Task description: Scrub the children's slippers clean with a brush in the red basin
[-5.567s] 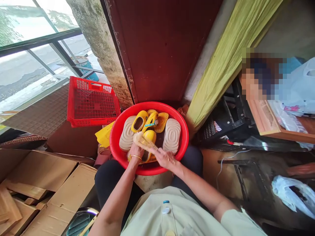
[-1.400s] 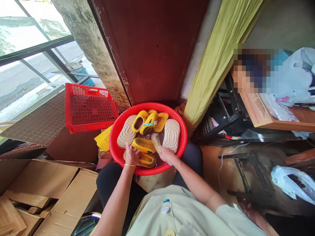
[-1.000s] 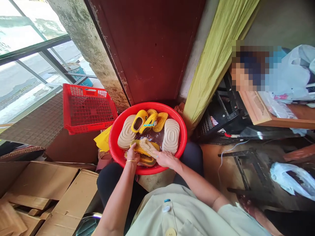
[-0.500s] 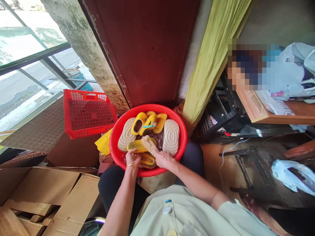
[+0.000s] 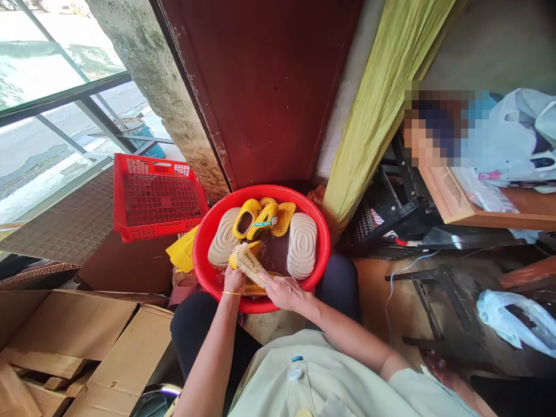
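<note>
A red basin (image 5: 323,255) of dark water stands between my knees. My left hand (image 5: 234,280) is closed round a yellow shoe (image 5: 255,249) at the basin's near left side. In my right hand (image 5: 284,291) is a pale scrub brush (image 5: 251,264), lying across that shoe and covering much of it. Below the brush another yellow sole (image 5: 260,286) is partly hidden. Yellow shoes (image 5: 247,219) rest at the basin's far side. A cream sole (image 5: 223,237) leans at the left wall of the basin, and a second cream sole (image 5: 302,244) at the right.
A red plastic crate (image 5: 158,200) is left of the basin, with cardboard boxes (image 5: 82,324) nearer. Behind stands a dark red door (image 5: 264,87) beside a yellow-green curtain (image 5: 369,116). At right are a wooden table (image 5: 460,202) with plastic bags and a black metal frame (image 5: 434,289).
The brush has moved left and toward me over the held shoe, now angled across it. My right hand has shifted slightly nearer my body. The held shoe is turned and more covered.
</note>
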{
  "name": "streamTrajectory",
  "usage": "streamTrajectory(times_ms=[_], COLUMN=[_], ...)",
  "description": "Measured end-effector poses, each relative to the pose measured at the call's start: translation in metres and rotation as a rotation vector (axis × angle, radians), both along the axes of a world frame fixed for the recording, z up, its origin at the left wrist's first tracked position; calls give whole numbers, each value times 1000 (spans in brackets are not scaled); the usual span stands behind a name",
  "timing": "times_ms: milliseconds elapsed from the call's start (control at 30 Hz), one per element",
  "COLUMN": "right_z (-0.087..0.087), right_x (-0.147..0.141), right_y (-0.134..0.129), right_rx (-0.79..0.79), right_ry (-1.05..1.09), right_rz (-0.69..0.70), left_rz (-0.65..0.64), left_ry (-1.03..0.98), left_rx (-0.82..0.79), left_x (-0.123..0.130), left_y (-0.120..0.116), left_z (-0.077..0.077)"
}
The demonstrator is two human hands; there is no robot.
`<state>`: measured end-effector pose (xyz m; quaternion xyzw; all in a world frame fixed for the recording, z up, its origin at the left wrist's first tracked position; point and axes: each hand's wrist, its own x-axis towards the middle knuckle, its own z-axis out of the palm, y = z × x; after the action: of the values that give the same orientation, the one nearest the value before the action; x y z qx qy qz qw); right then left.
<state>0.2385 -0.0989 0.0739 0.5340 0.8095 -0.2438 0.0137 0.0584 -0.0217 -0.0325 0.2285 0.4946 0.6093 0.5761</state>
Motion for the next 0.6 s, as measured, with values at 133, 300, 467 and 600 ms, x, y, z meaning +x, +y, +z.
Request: streamTrajectory(times_ms=[133, 300, 467, 600], right_z=[3, 10, 8, 6], right_x=[18, 32, 20, 19], right_y=[17, 36, 20, 18], right_rx=[-53, -90, 21, 19], right_ry=[-51, -70, -6, -104], right_rz=[-75, -199, -75, -98], left_rz=[-22, -66, -112, -181], left_ry=[7, 37, 144, 268], left_rx=[1, 48, 36, 15], left_x=[1, 3, 10, 17], left_y=[3, -6, -14, -15], left_z=[0, 9, 17, 26])
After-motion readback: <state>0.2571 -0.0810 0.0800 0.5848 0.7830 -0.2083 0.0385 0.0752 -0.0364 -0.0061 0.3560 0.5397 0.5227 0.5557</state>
